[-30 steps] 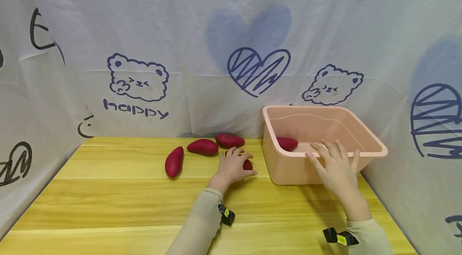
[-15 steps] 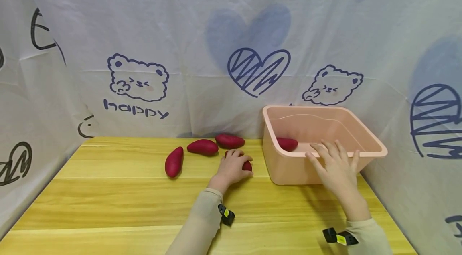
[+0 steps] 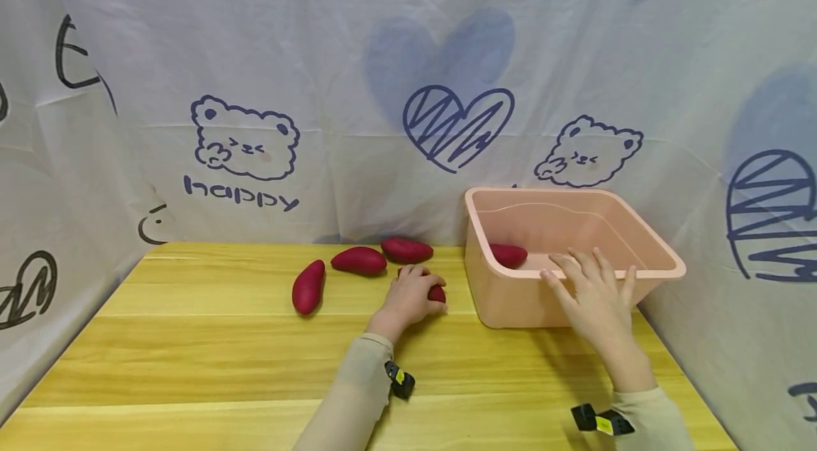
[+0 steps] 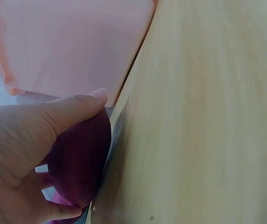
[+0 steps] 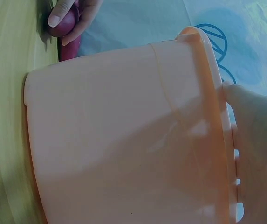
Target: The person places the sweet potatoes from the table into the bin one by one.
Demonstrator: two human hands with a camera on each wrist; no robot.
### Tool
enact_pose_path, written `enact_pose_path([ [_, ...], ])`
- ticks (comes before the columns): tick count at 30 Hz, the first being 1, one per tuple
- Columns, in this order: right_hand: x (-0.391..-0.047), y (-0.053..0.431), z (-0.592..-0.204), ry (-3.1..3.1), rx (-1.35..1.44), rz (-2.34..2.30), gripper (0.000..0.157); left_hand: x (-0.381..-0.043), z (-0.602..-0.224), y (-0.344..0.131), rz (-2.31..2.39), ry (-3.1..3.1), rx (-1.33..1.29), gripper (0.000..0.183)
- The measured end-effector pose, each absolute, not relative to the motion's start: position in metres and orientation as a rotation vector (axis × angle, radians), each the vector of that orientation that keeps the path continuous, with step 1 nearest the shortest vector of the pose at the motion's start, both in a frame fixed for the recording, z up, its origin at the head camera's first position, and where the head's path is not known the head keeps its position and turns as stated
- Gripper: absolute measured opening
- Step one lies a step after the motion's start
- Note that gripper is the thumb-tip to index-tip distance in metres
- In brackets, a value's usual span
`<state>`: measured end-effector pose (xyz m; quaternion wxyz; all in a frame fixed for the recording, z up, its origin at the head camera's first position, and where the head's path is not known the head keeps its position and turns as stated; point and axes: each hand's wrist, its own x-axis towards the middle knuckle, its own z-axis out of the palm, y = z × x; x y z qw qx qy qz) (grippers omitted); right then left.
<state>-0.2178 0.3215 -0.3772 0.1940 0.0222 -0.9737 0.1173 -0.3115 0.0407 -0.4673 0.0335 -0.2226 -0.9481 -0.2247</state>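
Observation:
My left hand (image 3: 408, 301) grips a dark red sweet potato (image 4: 79, 158) on the table, left of a pink plastic bin (image 3: 520, 302). In the left wrist view the thumb lies along the sweet potato's top and other fingers wrap its far side. Spread fingers of my right hand (image 3: 596, 305) rest over the bin's near rim; the right wrist view shows the thumb along that rim. One sweet potato (image 3: 508, 255) lies inside the bin at its left. Three more stay on the table: one upright-lying sweet potato (image 3: 308, 288), a middle one (image 3: 359, 261) and one at the back (image 3: 406, 249).
The wooden table (image 3: 210, 359) ends at the back against a white printed cloth (image 3: 345, 174). Cloth also hangs along both sides. The bin stands at the table's back right, close to the cloth.
The left hand's fingers, looser and more spread a second ago, have drawn in around the sweet potato. My right hand, the bin and the other sweet potatoes have stayed put.

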Motion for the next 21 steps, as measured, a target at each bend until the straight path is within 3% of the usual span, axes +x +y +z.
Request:
enact_pose_path([
  [21,-0.218,0.321,-0.378,-2.713,0.056,0.317,0.056,-0.313,-0.455,0.038,-0.71,-2.797,-0.696,0.042],
])
